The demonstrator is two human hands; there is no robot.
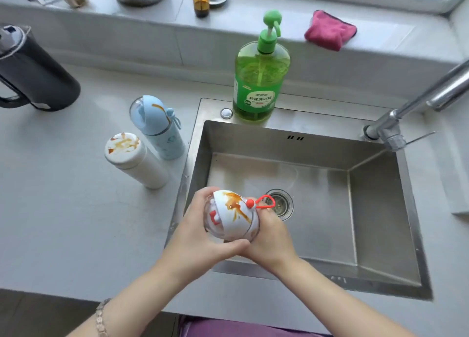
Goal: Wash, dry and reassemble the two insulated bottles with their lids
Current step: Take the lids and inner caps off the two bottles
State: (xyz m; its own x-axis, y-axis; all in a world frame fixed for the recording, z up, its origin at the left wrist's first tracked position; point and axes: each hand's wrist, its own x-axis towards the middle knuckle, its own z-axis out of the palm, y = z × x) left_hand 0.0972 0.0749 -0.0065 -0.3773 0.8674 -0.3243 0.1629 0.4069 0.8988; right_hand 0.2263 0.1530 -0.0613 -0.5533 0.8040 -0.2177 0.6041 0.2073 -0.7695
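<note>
Gripping a stained insulated bottle (pixel 229 231) above the steel sink's (pixel 380 235) front-left corner, a person appeared to be starting to unscrew it.
The left hand (pixel 200 232) curled round the glossy, brown-streaked domed lid (pixel 234 207); the right hand (pixel 269 237) clasped the body. The next move likely called for a firm counter-twist.

Left hand (pixel 203 235) and right hand (pixel 272 235) are hiding the held bottle (pixel 236 215) below its stained top; the black jug (pixel 40 80) is being cropped at the left edge of the worktop (pixel 76 222).
</note>
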